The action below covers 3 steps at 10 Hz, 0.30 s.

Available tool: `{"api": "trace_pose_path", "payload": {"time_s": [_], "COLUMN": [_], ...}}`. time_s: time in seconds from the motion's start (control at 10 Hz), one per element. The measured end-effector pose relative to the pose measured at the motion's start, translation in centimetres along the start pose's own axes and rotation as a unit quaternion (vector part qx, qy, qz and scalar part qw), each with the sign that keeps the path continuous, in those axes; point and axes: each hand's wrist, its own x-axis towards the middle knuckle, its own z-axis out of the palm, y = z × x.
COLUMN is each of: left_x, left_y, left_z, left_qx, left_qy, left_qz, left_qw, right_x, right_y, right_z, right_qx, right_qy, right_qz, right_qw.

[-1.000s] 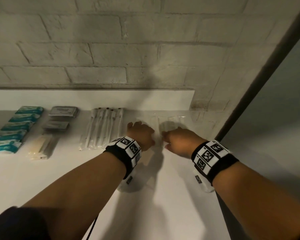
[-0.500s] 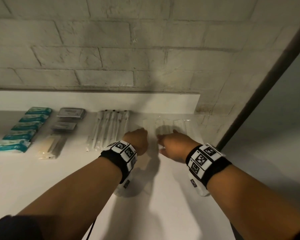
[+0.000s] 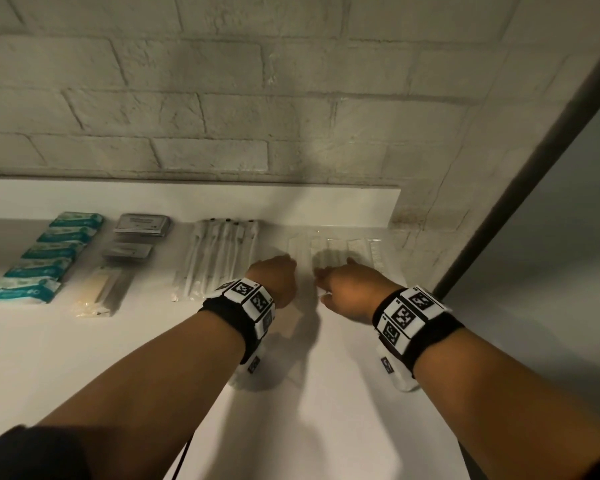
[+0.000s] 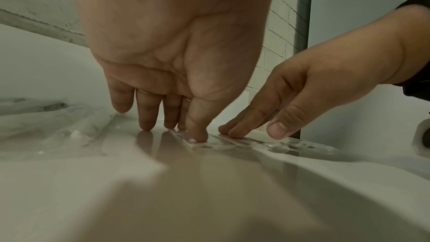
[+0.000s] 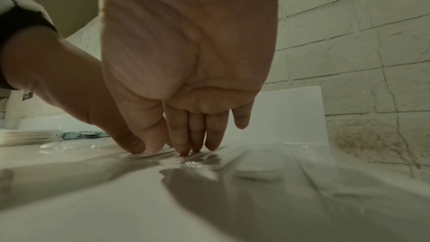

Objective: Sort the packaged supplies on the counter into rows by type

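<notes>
Flat clear packets (image 3: 333, 251) lie side by side on the white counter (image 3: 84, 358) at the back right. My left hand (image 3: 278, 277) and right hand (image 3: 340, 282) are both at their near edge, close together. In the left wrist view my left hand (image 4: 177, 132) points down with straight fingers on the counter, and its thumb presses the edge of a clear packet (image 4: 223, 143). In the right wrist view my right hand (image 5: 181, 150) presses straight fingertips (image 5: 196, 146) onto a clear packet (image 5: 251, 168). Neither hand grips anything.
To the left stand sorted rows: teal packets (image 3: 45, 252), two grey packets (image 3: 142, 225), a tan packet of sticks (image 3: 99, 296) and long white swab packets (image 3: 219, 258). A brick wall (image 3: 222, 116) backs the counter, whose right edge (image 3: 426, 296) drops off beside my right wrist.
Both hands have stayed at the near edge of the clear packets, shifting only a little. The right hand's fingers now lie flatter on them.
</notes>
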Motion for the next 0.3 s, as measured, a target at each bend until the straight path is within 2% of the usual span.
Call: {"api": "trace_pose_path", "payload": {"time_s": [0.2,0.3], "left_x": [-0.2,-0.9], "left_y": [-0.1,-0.2], "left_z": [0.0,-0.2], "left_qx": [0.001,-0.015], "left_qy": [0.008,0.047], "left_qz": [0.009,0.033], "left_qw": [1.0,0.998], "right_x": [-1.8,-3.7], "right_y": [-0.4,-0.6], "right_z": [-0.8,-0.9], "right_qx": [-0.007,0.056], "right_qy": [0.032,0.078], "right_qz": [-0.019,-0.009], "right_qw": [0.999,0.995]}}
